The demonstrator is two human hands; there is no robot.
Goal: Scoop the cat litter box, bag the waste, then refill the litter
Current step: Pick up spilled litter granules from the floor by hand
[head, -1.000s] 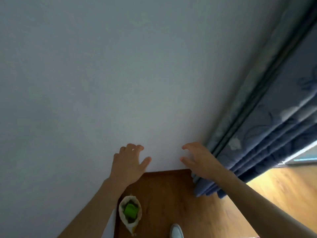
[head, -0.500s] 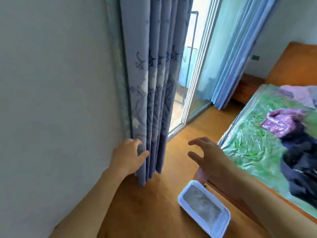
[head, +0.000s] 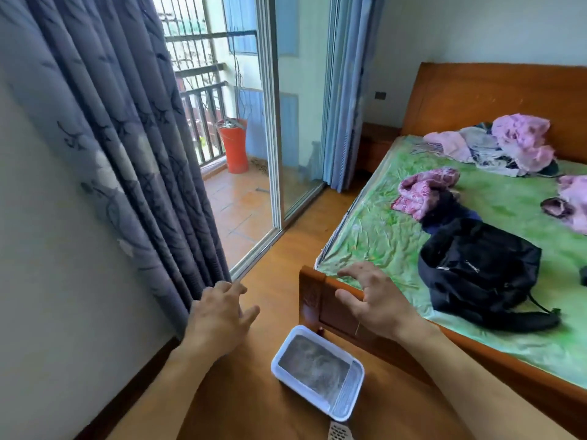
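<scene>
White litter box (head: pixel 317 371), grey litter inside, on wooden floor (head: pixel 241 401) beside bed corner (head: pixel 313 300); 2 hands above it, left hand (head: pixel 219 315) and right hand (head: pixel 376 301), fingers spread, holding nothing.

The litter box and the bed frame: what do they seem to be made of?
The litter box looks like white plastic: thin, smooth, rounded rim with a slight sheen; its grey filling looks granular. The bed frame appears to be varnished wood: orange-brown, glossy, with a carved corner.
</scene>
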